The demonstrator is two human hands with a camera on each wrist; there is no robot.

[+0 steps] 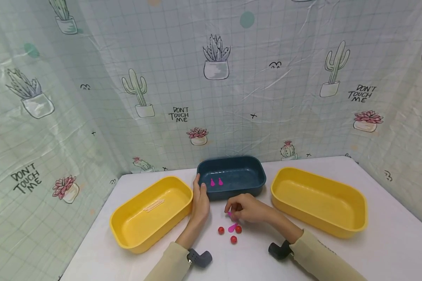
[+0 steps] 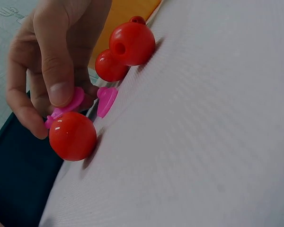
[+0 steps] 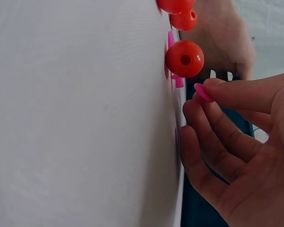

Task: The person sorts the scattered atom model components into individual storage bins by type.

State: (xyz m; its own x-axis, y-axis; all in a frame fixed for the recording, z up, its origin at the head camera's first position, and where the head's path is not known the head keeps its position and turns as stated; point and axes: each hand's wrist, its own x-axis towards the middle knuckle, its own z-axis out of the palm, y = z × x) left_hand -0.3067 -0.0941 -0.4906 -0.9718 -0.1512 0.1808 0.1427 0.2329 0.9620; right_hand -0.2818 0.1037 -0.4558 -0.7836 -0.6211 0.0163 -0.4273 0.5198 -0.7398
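Observation:
My right hand (image 1: 249,207) pinches a small pink teardrop-shaped piece (image 3: 203,92) between thumb and fingertips, low in front of the dark blue tray (image 1: 232,192). Straight fingers of my left hand (image 1: 199,205) rest along that tray's left side, with the thumb at its front left corner. Inside the tray, toward the left, lie two matching pink pieces (image 1: 220,182). Another pink piece (image 1: 232,228) is on the table among three red beads (image 1: 233,239). Holes show in the beads, as on this red bead (image 3: 184,58) in the right wrist view.
A yellow tray (image 1: 126,246) stands at the left, holding several thin pale sticks (image 1: 154,205). Another yellow tray (image 1: 320,203) is at the right. All sit on a white-covered table (image 1: 253,261). Behind hangs a cactus-printed curtain (image 1: 249,128).

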